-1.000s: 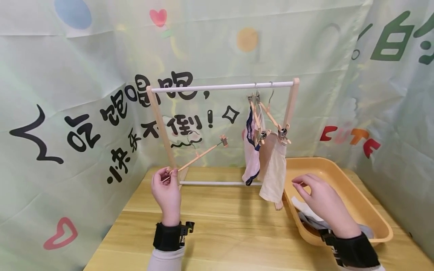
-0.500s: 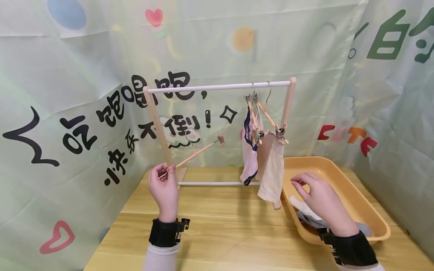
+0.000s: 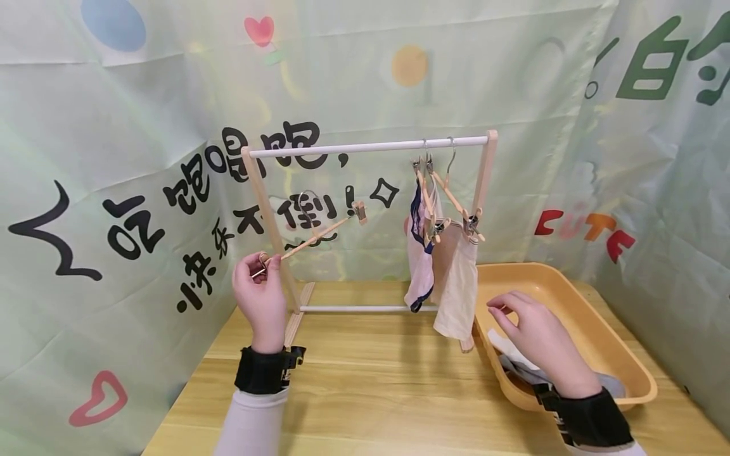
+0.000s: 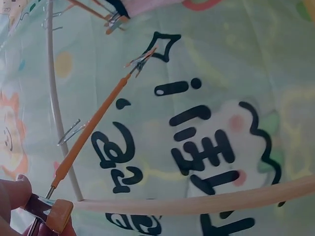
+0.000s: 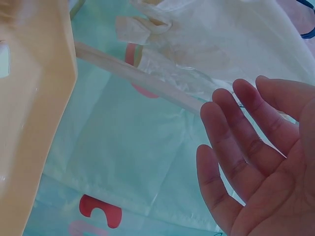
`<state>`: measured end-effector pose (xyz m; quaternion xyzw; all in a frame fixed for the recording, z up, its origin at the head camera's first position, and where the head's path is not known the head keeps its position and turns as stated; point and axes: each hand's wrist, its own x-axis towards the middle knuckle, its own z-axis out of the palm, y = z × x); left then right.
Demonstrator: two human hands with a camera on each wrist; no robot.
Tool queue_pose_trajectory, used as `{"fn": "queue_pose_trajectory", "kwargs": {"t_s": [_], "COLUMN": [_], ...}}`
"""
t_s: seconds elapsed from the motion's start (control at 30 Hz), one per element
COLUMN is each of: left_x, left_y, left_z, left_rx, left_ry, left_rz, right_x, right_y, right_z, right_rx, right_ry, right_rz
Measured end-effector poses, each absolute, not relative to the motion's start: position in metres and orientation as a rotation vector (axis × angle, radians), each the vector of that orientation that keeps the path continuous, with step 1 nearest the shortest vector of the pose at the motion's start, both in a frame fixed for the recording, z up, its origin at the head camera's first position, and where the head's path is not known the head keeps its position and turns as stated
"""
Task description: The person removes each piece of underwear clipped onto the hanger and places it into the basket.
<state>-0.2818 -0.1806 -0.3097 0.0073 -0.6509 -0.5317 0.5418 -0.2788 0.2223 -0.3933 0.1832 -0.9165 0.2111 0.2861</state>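
Observation:
My left hand (image 3: 260,301) pinches one clip end of a small wooden clip hanger (image 3: 316,236), which slants up to the right in front of the rack's left post. In the left wrist view the thumb presses the near clip (image 4: 51,212), and the far clip (image 4: 141,63) holds nothing. The hanger's metal hook (image 3: 307,202) is below the rack's top bar (image 3: 371,147), apart from it in the head view. My right hand (image 3: 538,339) hovers over the near left side of the yellow basin (image 3: 618,339), fingers loosely bent and holding nothing.
Pink clothing with navy trim (image 3: 421,266) and cream shorts (image 3: 458,278) hang from clip hangers at the rack's right. White and grey cloths (image 3: 516,370) lie in the basin. The rack's left foot (image 3: 298,316) rests on the wooden table (image 3: 365,392).
My left hand has risen and moved left with the hanger, bringing the hook closer to the top bar. The right hand stays nearly still.

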Motion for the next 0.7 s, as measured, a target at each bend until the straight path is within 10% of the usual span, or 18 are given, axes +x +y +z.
{"fn": "queue_pose_trajectory", "kwargs": {"t_s": [0.7], "left_x": [-0.286], "left_y": [-0.192], "left_z": [-0.247], "left_rx": [-0.033], "left_ry": [-1.441], "left_rz": [-1.172], "right_x": [-0.279], "right_y": [0.220], "right_z": [-0.395], "right_rx": [0.503], "right_ry": [-2.440], "right_rz": [0.569]}}
